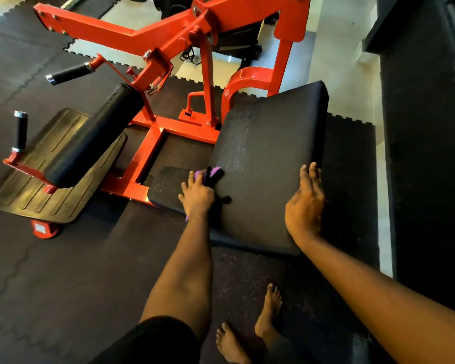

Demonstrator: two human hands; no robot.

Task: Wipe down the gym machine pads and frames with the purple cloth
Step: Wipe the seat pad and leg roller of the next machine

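Gripping the purple cloth, the left hand presses the left edge of the large pad; the right hand lies flat, released, on its right edge, with floor mat beyond.

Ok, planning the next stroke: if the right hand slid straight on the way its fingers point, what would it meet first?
Only more of the large black pad near its right edge; the way looks free to its far corner.

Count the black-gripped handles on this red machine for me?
2. The upper handle juts from the red arm at upper left. The lower handle stands upright at far left, beside the footplate. More may be hidden off-frame.
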